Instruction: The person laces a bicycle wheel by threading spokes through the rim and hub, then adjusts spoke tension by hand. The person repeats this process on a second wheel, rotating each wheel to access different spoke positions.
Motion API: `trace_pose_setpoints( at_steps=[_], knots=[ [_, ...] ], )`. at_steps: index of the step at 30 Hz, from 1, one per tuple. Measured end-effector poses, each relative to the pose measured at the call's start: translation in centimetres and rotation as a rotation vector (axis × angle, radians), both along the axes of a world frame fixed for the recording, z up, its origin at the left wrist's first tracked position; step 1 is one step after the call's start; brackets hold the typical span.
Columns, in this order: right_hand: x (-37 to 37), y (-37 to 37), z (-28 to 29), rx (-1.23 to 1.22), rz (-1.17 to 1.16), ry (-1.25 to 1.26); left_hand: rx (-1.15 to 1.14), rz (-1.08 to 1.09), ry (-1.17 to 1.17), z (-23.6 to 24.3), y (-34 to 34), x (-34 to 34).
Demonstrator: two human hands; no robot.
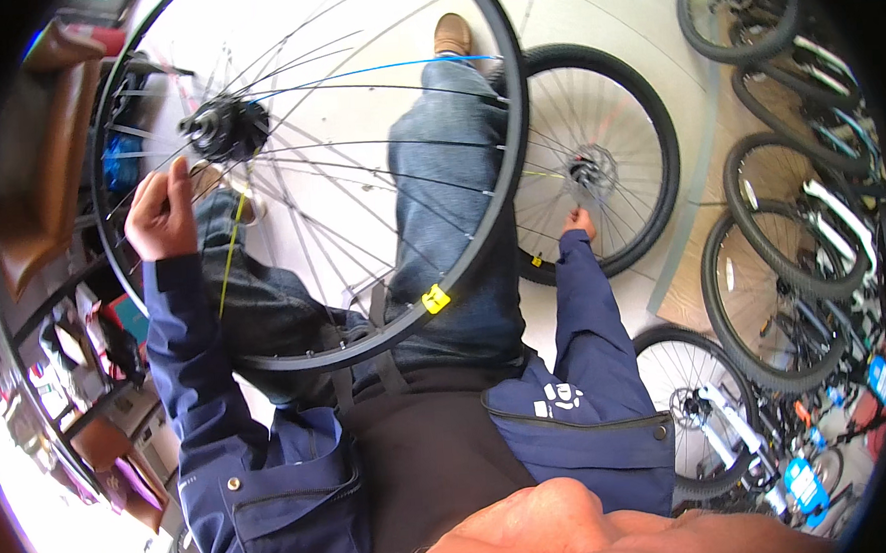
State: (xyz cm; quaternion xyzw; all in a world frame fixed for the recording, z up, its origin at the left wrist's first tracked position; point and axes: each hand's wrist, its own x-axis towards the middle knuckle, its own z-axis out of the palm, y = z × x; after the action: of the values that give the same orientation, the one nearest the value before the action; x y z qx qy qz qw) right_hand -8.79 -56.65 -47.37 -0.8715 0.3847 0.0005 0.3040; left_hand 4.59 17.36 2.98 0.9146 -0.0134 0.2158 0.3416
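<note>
Head view, item one: bare spoked wheel [481, 234], no tyre, black rim with a yellow sticker [435, 299], lying across the person's lap over blue jeans. Hub [225, 128] sits upper left. Left hand [162, 216] is raised just below the hub, fingers curled together on a spoke; a thin yellow line runs down from this grip. Item two: tyred wheel [597, 158] standing on the floor to the right, behind the bare rim. Right hand [577, 219] reaches its centre, fingertips near the disc; whether that grip is closed cannot be told. Surroundings: parked bicycles [811, 217] along the right; cluttered shelf [76, 356] on the left.
</note>
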Motion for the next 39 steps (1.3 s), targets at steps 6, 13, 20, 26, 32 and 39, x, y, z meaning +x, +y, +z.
trace_pose_setpoints(
  at_steps=[6, 13, 20, 26, 32, 39],
  knots=[
    [1.1, 0.9, 3.9, 0.057, 0.125, 0.15, -0.031, 0.018, 0.055, 0.0, 0.3, -0.2],
    [-0.9, 2.6, 6.5, 0.066, 0.12, -0.223, 0.002, 0.021, 0.042, 0.1, 0.1, 0.0],
    [-7.3, 9.3, 7.3, -0.101, 0.15, 0.226, 0.004, 0.025, 0.04, -0.2, 0.3, 0.0],
    [-8.4, 10.8, 5.4, -0.081, 0.063, 0.238, -0.016, 0.02, 0.061, -0.4, 0.7, 0.0],
    [-8.7, 10.9, 4.3, 0.063, -0.165, 0.277, 0.048, 0.045, 0.065, -0.5, 1.1, 0.0],
    [-8.9, 10.3, 2.7, 0.095, -0.183, 0.207, 0.03, 0.048, 0.081, -0.7, 1.4, 0.0]
  ],
)
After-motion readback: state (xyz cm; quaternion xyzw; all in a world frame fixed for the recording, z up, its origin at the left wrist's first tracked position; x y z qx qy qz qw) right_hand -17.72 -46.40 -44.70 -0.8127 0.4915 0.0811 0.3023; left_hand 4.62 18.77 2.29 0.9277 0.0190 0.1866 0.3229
